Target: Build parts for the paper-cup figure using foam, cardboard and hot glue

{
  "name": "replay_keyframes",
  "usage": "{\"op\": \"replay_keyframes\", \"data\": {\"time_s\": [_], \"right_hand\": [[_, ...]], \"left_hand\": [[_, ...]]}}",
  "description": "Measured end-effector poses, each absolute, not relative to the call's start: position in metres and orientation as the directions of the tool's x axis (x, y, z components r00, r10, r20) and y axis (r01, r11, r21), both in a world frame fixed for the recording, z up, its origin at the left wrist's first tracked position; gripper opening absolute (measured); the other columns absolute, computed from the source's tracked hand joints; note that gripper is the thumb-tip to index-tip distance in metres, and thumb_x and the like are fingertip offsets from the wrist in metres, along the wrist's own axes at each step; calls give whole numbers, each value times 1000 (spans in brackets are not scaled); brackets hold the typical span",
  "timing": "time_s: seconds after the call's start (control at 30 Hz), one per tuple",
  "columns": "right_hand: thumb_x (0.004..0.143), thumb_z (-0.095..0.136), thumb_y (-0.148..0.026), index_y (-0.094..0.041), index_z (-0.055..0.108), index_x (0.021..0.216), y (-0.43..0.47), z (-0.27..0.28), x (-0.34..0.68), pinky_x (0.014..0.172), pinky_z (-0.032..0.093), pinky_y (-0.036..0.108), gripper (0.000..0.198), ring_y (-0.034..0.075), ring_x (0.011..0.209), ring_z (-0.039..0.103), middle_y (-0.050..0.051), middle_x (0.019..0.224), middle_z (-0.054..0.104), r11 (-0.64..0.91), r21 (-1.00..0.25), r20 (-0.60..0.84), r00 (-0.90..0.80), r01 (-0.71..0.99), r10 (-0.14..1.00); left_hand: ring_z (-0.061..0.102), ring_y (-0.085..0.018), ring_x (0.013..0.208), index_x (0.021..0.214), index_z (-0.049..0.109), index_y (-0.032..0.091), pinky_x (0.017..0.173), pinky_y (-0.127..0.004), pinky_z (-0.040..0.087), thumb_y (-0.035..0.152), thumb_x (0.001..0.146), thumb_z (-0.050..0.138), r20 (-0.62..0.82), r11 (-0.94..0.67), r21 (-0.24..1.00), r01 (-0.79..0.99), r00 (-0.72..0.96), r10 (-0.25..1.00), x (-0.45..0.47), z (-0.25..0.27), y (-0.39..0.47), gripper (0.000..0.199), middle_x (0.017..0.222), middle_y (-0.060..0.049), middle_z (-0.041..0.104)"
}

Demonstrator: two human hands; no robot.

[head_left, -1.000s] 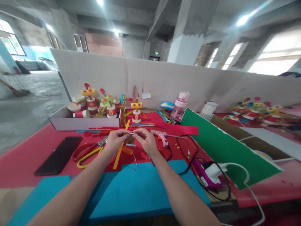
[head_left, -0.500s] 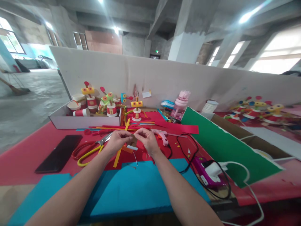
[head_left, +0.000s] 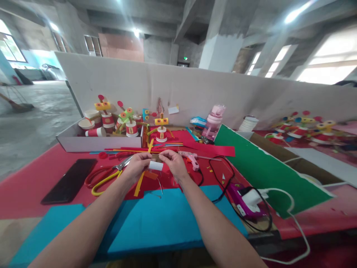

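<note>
My left hand (head_left: 138, 165) is closed in a pinch, with a small curled piece of white paper (head_left: 156, 165) at its fingertips. Close beside it, my right hand (head_left: 174, 164) pinches too; whatever lies between its fingertips is too small to make out. Under the hands lie a yellow paper strip (head_left: 138, 185) and an orange scrap (head_left: 151, 175) on the red sheet. Scissors with red and yellow handles (head_left: 98, 191) lie left of my left hand. A pink glue gun (head_left: 192, 160) rests right of my right hand.
A white box (head_left: 100, 144) with paper-cup figures stands behind left, a finished-looking cup robot (head_left: 161, 134) beside it. A black phone (head_left: 69, 181) lies left. On the right are a purple power strip (head_left: 245, 204), loose cables and a green board (head_left: 267, 167). A blue sheet (head_left: 156, 223) covers the front.
The white paper piece has come up between my hands and now shows as a curled shape. Both hands stay pinched close together, and the view has shifted slightly.
</note>
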State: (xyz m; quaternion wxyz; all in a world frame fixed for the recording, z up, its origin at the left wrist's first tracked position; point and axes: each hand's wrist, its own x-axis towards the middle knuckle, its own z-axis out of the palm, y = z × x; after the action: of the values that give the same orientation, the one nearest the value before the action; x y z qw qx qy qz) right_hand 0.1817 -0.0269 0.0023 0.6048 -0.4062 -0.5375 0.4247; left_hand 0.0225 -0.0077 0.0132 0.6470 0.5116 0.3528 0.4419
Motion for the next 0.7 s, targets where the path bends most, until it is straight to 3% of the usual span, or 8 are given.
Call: {"op": "replay_keyframes", "data": {"time_s": [0.27, 0.43, 0.57, 0.7], "right_hand": [[68, 71, -36, -19, 68, 81, -27, 1, 180, 67, 46, 25, 22, 13, 70, 59, 0, 76, 66, 228, -952, 230, 16, -206, 973], [70, 70, -39, -19, 66, 76, -28, 2, 183, 61, 44, 23, 21, 11, 60, 54, -3, 68, 63, 217, -949, 220, 12, -228, 975], [68, 72, -40, -18, 69, 76, -28, 1, 181, 65, 46, 25, 23, 13, 66, 58, -1, 72, 66, 217, -958, 223, -13, -187, 975], [76, 62, -50, -19, 68, 83, -27, 0, 178, 69, 50, 29, 33, 15, 70, 61, 2, 78, 68, 139, -918, 150, -1, -371, 989]], "left_hand": [[55, -8, 48, 69, 60, 13, 47, -19, 44, 26, 57, 81, 26, 53, 984, -169, 435, 900, 20, 13, -6, 27, 59, 1, 62], [58, -10, 52, 77, 64, 13, 54, -22, 47, 37, 70, 74, 25, 21, 997, -74, 575, 818, 15, 16, -7, 27, 59, 0, 62], [56, -10, 51, 77, 67, 12, 49, -20, 43, 40, 69, 74, 60, -63, 998, -13, 510, 858, 17, 16, -8, 30, 62, -2, 63], [53, -9, 49, 81, 68, 13, 48, -21, 42, 40, 66, 76, 120, -56, 982, -180, 366, 923, 22, 12, -7, 33, 63, 0, 63]]}}
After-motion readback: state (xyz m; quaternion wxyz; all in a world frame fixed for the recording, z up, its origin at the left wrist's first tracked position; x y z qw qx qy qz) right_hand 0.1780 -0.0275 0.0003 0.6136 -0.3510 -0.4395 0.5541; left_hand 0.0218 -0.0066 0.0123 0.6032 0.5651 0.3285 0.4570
